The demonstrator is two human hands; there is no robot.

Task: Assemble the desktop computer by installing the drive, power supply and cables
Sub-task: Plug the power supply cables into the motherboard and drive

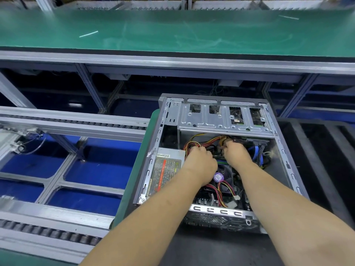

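Forearms: both reach from the bottom edge up into the open computer case (286,164), which lies on its side on a dark mat (211,248)
Rear panel: the case's perforated back plate (217,217) faces the viewer, nearest of the case parts
Loose connectors: white plugs (233,203) on red and yellow wires lie over the motherboard (203,198), just beside the CPU fan (224,177)
Power supply: the grey power supply (167,169) sits in the case's left side, label up, touching the left wall
Left hand: the left hand (199,162) lies knuckles up by the power supply's far corner, fingers curled down into the red and yellow cable bundle (194,144); what they grip I cannot tell
Right hand: the right hand (235,151) has its fingers curled around a connector at the wire ends, just beside the left hand
Blue cables: blue cables (253,150) run to the right of that hand
Drive cage: the silver drive cage (221,118) spans the case's far end
Beyond: a roller conveyor (76,123) at left, and a green workbench (153,31) farthest off
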